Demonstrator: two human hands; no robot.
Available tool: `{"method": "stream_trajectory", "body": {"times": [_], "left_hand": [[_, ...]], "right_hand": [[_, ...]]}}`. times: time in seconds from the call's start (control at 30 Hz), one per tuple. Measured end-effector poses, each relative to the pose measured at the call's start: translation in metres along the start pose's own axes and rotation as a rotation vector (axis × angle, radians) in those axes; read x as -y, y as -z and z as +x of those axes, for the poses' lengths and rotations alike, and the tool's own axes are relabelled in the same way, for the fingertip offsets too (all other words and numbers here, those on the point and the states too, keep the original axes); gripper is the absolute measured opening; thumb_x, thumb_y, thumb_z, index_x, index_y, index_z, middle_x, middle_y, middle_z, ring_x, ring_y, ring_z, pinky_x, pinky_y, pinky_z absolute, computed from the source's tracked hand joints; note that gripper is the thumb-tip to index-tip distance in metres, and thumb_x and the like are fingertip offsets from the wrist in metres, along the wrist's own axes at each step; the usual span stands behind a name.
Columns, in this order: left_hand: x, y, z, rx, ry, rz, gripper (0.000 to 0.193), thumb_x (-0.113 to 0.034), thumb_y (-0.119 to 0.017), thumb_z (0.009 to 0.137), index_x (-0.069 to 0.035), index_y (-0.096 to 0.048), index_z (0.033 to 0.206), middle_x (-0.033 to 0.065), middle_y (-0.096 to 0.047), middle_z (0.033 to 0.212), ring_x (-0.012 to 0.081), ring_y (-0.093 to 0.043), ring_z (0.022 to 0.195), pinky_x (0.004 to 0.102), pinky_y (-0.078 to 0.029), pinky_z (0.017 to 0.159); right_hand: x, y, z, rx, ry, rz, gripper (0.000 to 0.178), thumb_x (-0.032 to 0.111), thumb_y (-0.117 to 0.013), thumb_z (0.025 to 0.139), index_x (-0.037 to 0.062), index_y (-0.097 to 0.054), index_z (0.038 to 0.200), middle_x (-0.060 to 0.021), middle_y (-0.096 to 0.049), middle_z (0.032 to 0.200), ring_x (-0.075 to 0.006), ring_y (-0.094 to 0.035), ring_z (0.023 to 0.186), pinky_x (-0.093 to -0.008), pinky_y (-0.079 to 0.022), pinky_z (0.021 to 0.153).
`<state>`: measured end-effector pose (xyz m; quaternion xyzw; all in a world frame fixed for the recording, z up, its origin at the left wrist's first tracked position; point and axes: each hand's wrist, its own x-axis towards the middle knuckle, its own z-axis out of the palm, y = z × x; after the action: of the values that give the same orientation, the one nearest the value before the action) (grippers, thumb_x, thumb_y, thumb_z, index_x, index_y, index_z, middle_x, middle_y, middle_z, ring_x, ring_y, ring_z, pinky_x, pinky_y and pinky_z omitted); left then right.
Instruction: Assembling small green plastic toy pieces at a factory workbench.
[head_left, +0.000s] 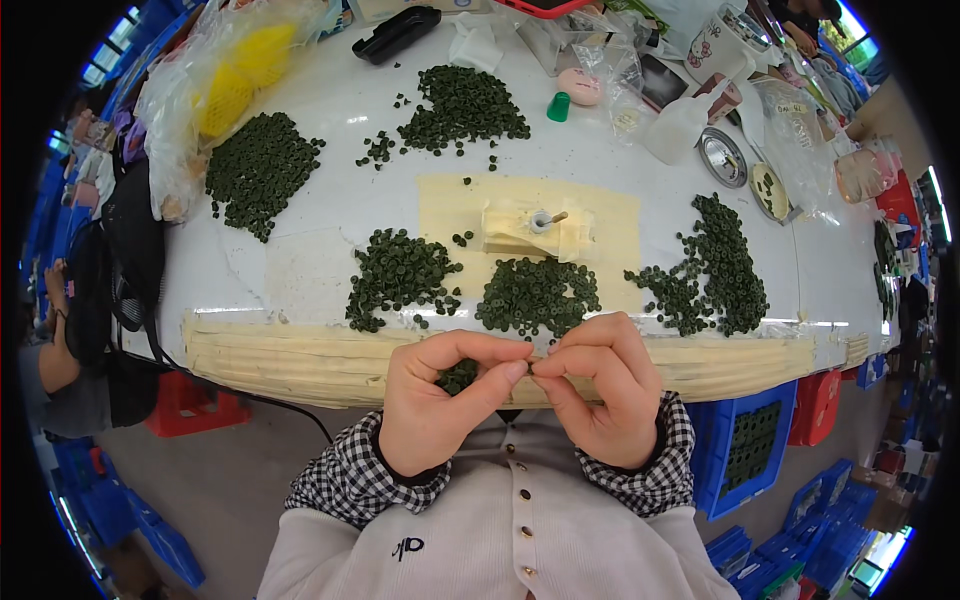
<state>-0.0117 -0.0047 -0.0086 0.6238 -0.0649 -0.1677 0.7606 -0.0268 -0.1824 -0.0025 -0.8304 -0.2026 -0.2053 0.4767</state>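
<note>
My left hand point(430, 395) and my right hand point(605, 385) meet over the table's near edge, thumbs and forefingers pinched together. Between their fingertips is a small dark green part point(531, 368), mostly covered by the fingers. Just beyond my hands lies a pile of small dark green ring-shaped parts point(540, 295). Another pile of such parts point(395, 275) is to its left. Some more dark parts point(457, 377) show through the loop of my left thumb and forefinger. Behind the middle pile stands a tape-wrapped block point(500, 228) with a light round piece and a short pin on top.
Further green piles lie at the left point(262, 170), the back point(465, 105) and the right point(725, 265). Yellowish tape point(280, 355) covers the front edge. A white bottle point(675, 130), an open round tin point(722, 157) and plastic bags are at back right. A blue crate point(708, 460) stands below right.
</note>
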Motion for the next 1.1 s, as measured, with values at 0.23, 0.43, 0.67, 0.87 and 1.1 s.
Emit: {"method": "stream_trajectory", "body": {"times": [0.23,0.43,0.67,0.87,1.1], "left_hand": [[-0.0013,-0.0005,0.0016,0.043,0.069,-0.037,0.015,-0.002,-0.063,0.086,0.002,-0.066,0.100,0.0048,-0.067,0.085,0.0053,-0.057,0.076,0.0199,-0.046,0.069],[-0.0062,-0.0002,0.0020,0.147,0.080,-0.030,0.014,-0.005,-0.061,0.088,0.004,-0.066,0.098,0.0073,-0.069,0.089,0.0071,-0.060,0.079,0.0209,-0.048,0.072],[-0.0001,0.0014,-0.0002,0.117,0.037,0.019,0.013,-0.002,-0.063,0.085,0.005,-0.067,0.096,0.0040,-0.067,0.085,0.0034,-0.053,0.070,0.0186,-0.044,0.064],[0.0021,-0.0004,-0.0020,0.090,-0.023,0.032,0.012,-0.001,-0.064,0.084,0.005,-0.067,0.094,0.0021,-0.066,0.082,0.0022,-0.048,0.067,0.0182,-0.042,0.060],[0.0028,-0.0008,-0.0014,0.068,-0.062,0.047,0.010,0.000,-0.062,0.084,0.005,-0.066,0.093,0.0024,-0.066,0.082,0.0023,-0.048,0.066,0.0182,-0.042,0.060]], "right_hand": [[0.0002,0.0006,-0.0013,-0.001,0.017,-0.006,0.023,-0.005,-0.071,0.066,0.0028,-0.062,0.085,-0.0091,-0.057,0.085,-0.0241,-0.054,0.075,-0.0312,-0.045,0.063],[-0.0005,0.0023,-0.0032,0.003,-0.018,0.010,0.021,-0.004,-0.071,0.069,0.0020,-0.061,0.086,-0.0101,-0.057,0.085,-0.0240,-0.055,0.074,-0.0304,-0.046,0.063],[0.0004,0.0009,-0.0048,0.011,-0.189,0.297,0.015,-0.008,-0.064,0.074,-0.0008,-0.060,0.087,-0.0115,-0.060,0.084,-0.0207,-0.060,0.072,-0.0271,-0.048,0.064],[0.0010,-0.0026,-0.0070,-0.015,-0.334,0.476,0.013,-0.007,-0.063,0.075,-0.0017,-0.060,0.086,-0.0108,-0.060,0.084,-0.0180,-0.060,0.073,-0.0264,-0.048,0.065],[0.0018,-0.0043,-0.0094,0.065,-0.296,0.427,0.015,-0.009,-0.059,0.078,-0.0014,-0.055,0.090,-0.0101,-0.055,0.092,-0.0147,-0.054,0.085,-0.0266,-0.044,0.078]]}}
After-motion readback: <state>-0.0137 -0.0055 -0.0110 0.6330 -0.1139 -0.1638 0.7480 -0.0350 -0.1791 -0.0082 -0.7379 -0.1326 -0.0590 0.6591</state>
